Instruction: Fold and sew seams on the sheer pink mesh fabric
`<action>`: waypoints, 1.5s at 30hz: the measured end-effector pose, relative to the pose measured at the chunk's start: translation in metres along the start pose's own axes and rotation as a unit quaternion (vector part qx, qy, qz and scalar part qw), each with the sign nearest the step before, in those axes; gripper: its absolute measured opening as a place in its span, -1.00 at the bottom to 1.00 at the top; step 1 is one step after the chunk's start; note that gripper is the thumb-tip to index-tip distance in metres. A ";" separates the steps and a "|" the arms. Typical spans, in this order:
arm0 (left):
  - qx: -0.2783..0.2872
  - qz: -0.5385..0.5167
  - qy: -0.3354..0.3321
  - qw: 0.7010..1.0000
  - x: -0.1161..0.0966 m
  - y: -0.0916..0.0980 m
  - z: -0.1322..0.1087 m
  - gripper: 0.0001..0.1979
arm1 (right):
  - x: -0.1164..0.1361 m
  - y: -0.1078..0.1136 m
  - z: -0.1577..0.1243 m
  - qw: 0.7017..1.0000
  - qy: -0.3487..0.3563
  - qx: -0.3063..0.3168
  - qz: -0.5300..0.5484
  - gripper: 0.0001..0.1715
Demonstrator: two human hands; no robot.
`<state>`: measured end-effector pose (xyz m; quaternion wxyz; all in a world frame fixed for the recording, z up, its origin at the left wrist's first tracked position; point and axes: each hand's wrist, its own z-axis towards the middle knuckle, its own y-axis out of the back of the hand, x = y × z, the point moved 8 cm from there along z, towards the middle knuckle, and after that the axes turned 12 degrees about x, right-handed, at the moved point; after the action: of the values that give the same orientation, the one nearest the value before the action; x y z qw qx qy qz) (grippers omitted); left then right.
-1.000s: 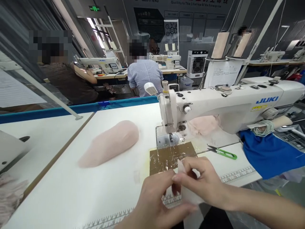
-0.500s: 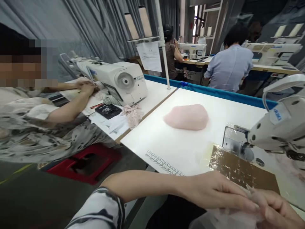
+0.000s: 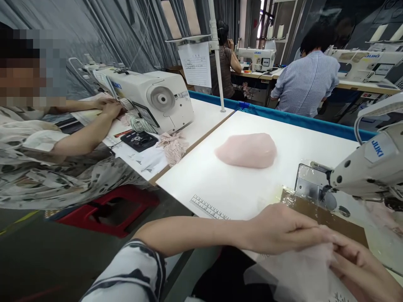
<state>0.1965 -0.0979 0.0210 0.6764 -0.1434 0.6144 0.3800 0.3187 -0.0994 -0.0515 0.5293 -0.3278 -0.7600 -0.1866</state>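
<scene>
At the table's front edge my left hand (image 3: 286,228) is closed on a sheer, pale piece of fabric (image 3: 299,270) that hangs down below it. My right hand (image 3: 362,262) meets it fingertip to fingertip, its fingers closed on the same fabric. Just beyond the hands lies a brown board (image 3: 321,218) under clear film, beside the metal needle plate of a white sewing machine (image 3: 368,163). A folded pink sheer fabric piece (image 3: 247,150) rests flat on the white table (image 3: 189,178). The fabric's edge between my fingers is hidden.
To the left, a co-worker's hands (image 3: 111,110) are at another sewing machine (image 3: 151,98), near a black device (image 3: 138,140) and pink lace (image 3: 173,149). A pole (image 3: 217,63) with thread cones rises behind. A red stool (image 3: 110,209) stands below. Two people sit farther back.
Both hands have risen slightly in view, with the fabric between them, and more of it shows hanging below. The pink piece on the table lies as before.
</scene>
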 end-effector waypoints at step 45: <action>0.000 -0.074 0.188 0.979 0.035 0.000 0.050 -0.65 | 0.033 0.049 -0.009 0.997 0.052 0.044 0.023 -0.75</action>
<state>0.2311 -0.0534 -0.0014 0.5752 -0.2576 0.7183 0.2947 0.3516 -0.0602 -0.0204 0.5861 -0.3116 -0.7311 -0.1576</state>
